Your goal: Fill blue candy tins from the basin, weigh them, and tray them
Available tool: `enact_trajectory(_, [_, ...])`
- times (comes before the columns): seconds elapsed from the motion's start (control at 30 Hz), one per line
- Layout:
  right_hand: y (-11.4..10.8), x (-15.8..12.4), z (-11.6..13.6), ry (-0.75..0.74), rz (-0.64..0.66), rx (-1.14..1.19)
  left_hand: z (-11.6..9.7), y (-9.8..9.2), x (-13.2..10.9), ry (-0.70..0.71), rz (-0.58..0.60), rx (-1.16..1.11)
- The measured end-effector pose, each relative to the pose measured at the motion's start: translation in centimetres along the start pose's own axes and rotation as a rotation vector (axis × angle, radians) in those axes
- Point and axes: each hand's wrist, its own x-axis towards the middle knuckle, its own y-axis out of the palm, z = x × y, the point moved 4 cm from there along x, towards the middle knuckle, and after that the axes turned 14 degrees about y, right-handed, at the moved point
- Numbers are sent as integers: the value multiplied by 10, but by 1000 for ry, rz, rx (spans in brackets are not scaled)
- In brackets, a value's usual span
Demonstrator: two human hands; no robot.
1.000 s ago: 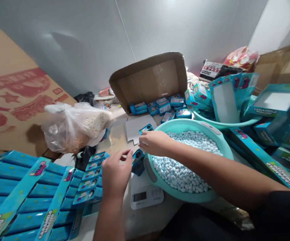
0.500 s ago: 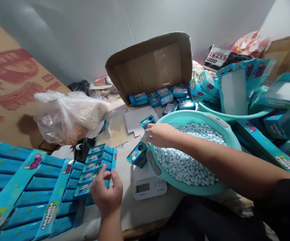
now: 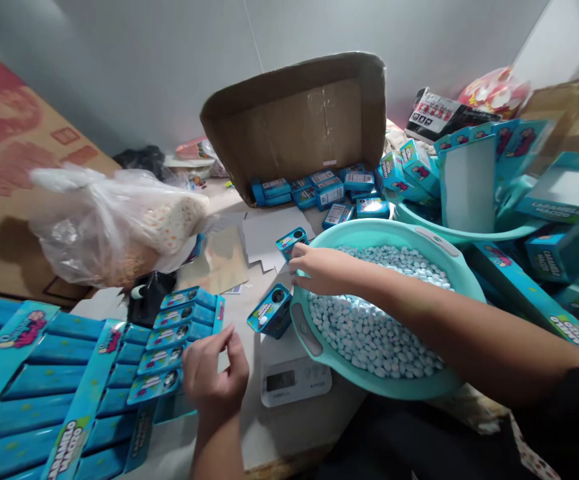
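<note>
- Presently, work in hand: one small box [image 3: 289, 241] is lying under the right hand [image 3: 322, 270], at the tub's left rim; handling that box is, by judgement, the step under way. Any next move of it is calling for a sure finger hold and a path kept off the rim.
- Carton, brown [image 3: 294, 127], open: standing at the far side, and closing off that direction; loose blue boxes [image 3: 332, 193] are crowding its mouth.
- Tub, aqua [image 3: 389, 388], of pale sweets [image 3: 374, 333]: filling the middle right; the right forearm is crossing above it.
- Strapped blue stacks [image 3: 74, 393]: occupying the near left, and leaving little room there.
- Tray [image 3: 219, 313], with a row of five boxes [image 3: 169, 333]: sitting between the stacks and the left hand [image 3: 214, 370].
- Scale, white [image 3: 294, 383]: lying just left of the tub; bare tabletop [image 3: 244, 427] is running between scale and tray, the likeliest free lane, and ending at the near edge.
- Left hand: curling loosely beside the tray, with a narrow gap at thumb and forefinger; nothing is showing in it.
- Right hand: bending its fingertips to the box's near side; whether it is gripping cannot be told.
- Single box [image 3: 272, 312]: standing tilted at the scale's far end, near the tub's left handle.
</note>
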Motion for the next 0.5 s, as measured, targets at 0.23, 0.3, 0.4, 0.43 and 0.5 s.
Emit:
enact_trajectory(0.23, [-1, -1, 1, 4, 0, -31, -9, 3, 43, -64, 233, -235])
enact_trajectory(0.3, [-1, -1, 1, 5, -5, -38, -9, 6, 47, -51, 313, -255])
enact_trajectory(0.4, [-1, -1, 1, -4, -6, -32, -10, 8, 49, -66, 351, -245])
enact_trajectory(0.43, [-1, -1, 1, -7, -4, -27, -11, 9, 49, -68, 346, -239])
enact_trajectory(0.5, [-1, -1, 1, -10, -1, -19, -15, 9, 51, -59, 328, -225])
